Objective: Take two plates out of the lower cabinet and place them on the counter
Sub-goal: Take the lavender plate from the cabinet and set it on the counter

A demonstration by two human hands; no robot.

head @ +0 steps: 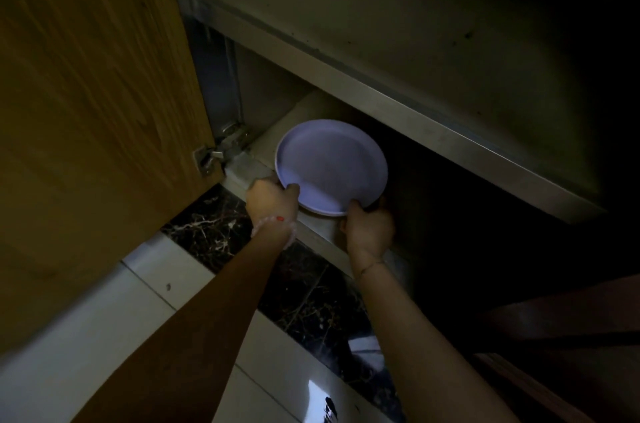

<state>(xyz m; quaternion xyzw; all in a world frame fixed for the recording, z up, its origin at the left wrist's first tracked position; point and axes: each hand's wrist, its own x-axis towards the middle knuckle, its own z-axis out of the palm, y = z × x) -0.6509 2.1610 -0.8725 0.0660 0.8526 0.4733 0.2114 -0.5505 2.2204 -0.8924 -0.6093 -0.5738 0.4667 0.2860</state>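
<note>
Lilac plate [330, 166] at front lip of bottom cabinet shelf [322, 232], left hand [272, 195] and right hand [369, 226] both grasping rim. Second plate unseen; table out of view; nothing delivered yet.

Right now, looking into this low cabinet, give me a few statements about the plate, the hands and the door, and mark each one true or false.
1. Both hands hold the plate: the left hand on its left edge, the right hand on its near right edge. True.
2. The plate is bright red. False: it looks pale lilac-blue.
3. The wooden cabinet door stands open on the left. True.
4. The plate sits on the upper shelf. False: it is at the bottom compartment, below that shelf.
5. The left wrist is bare. False: it wears a beaded bracelet.
</note>
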